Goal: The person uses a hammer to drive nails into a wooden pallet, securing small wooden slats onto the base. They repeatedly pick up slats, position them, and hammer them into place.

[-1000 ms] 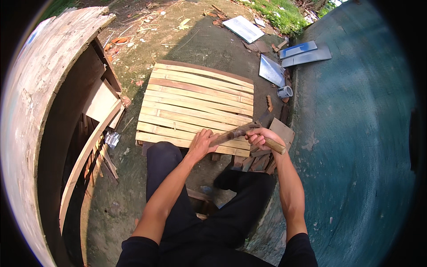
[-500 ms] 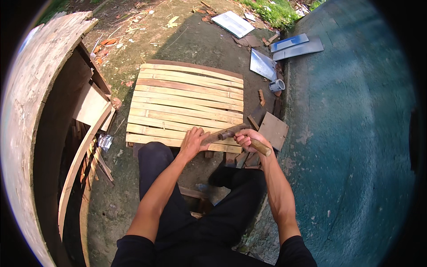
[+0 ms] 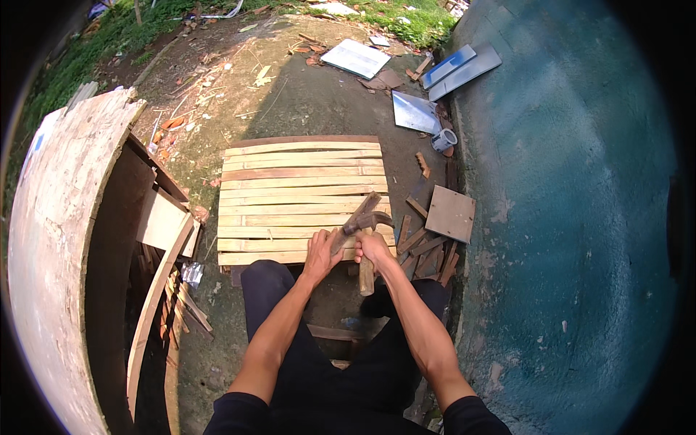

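Note:
My left hand (image 3: 320, 255) is closed on a short dark wooden stick (image 3: 370, 201), which slants up and away over the near right part of a slatted panel. In my right hand (image 3: 373, 248) is a claw hammer (image 3: 367, 281), held by its wooden handle, whose butt points back toward me. Its metal head overlaps the stick; I cannot tell whether they touch. Beneath both hands lies the low panel of pale bamboo slats (image 3: 290, 200), with a darker strip along its far edge. My knees are at its near edge.
Right of the panel are loose wood offcuts (image 3: 429, 254), a square board (image 3: 450, 213), a saw handle (image 3: 423, 165) and a tin can (image 3: 443, 140). A blue-green wall (image 3: 551, 217) bounds the right. A worn wooden structure (image 3: 58, 217) stands left, with sticks beneath it.
The stick has swung from pointing right to pointing more away from me. The hammer has turned, its handle now nearly straight toward me. The view has shifted, showing more ground ahead.

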A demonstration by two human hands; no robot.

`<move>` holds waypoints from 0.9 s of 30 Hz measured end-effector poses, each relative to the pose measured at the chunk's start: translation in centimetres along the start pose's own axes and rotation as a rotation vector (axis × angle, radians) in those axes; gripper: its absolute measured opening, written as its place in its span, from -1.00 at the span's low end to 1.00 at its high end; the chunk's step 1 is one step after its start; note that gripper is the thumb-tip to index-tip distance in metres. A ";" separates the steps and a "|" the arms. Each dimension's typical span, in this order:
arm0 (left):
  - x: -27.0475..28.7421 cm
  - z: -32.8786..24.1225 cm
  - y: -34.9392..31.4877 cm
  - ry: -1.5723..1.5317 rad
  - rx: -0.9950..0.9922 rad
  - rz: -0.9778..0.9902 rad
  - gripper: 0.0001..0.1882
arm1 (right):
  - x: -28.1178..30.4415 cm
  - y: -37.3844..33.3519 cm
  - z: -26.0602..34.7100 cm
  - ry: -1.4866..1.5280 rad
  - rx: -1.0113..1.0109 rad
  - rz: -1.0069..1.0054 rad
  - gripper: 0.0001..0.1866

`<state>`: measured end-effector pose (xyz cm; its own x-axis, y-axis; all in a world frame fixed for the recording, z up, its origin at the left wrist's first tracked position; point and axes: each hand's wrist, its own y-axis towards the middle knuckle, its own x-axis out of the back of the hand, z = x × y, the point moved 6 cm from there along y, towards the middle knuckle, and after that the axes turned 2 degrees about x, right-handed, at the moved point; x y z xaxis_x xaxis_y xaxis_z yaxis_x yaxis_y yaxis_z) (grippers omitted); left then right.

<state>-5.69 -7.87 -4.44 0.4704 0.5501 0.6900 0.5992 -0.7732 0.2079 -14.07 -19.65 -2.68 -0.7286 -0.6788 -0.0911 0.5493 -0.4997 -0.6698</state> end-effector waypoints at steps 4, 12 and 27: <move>0.0 0.3 -0.3 0.051 -0.033 0.018 -0.41 | -0.2 -0.7 0.5 -0.250 0.142 -0.005 -0.83; 3.3 2.4 0.8 0.154 0.224 -0.109 -0.43 | 2.5 -4.5 1.1 -0.687 0.566 -0.166 -0.59; 3.2 -11.6 5.4 -0.439 0.191 0.004 -0.75 | 4.4 -5.7 -0.1 -0.720 0.708 -0.161 -0.53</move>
<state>-8.42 -13.96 6.96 0.6777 0.6601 0.3241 0.6857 -0.7264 0.0458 -20.44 -19.68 0.67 -0.5245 -0.6207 0.5827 0.7522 -0.6584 -0.0243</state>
